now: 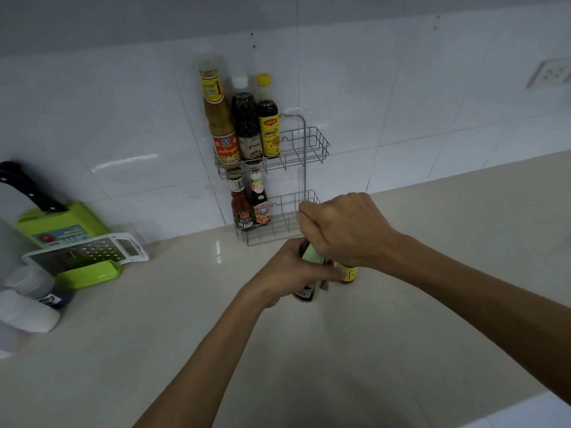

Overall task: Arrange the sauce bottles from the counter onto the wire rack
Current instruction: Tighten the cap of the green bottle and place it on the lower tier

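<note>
A two-tier wire rack (pixel 312 146) hangs on the tiled wall. Its upper shelf holds three tall bottles: a tan sauce (pixel 220 118), a dark sauce with a white cap (pixel 247 125) and a yellow-capped one (pixel 268 125). On the lower shelf stand a red chilli sauce (pixel 242 205) and a dark bottle (pixel 260 202). On the counter below the rack, my left hand (pixel 290 270) grips a dark bottle with a pale green label (pixel 310 274). My right hand (pixel 346 230) is closed over the top of a yellow-labelled bottle (pixel 349 273), whose neck is hidden.
At the left lie a green cutting board (pixel 61 223) with a black-handled knife (pixel 27 186), a white grater (pixel 89 251) and two pale containers (pixel 27 307). A wall socket (pixel 550 74) sits at the upper right. The beige counter (pixel 309 350) stretches to the front edge.
</note>
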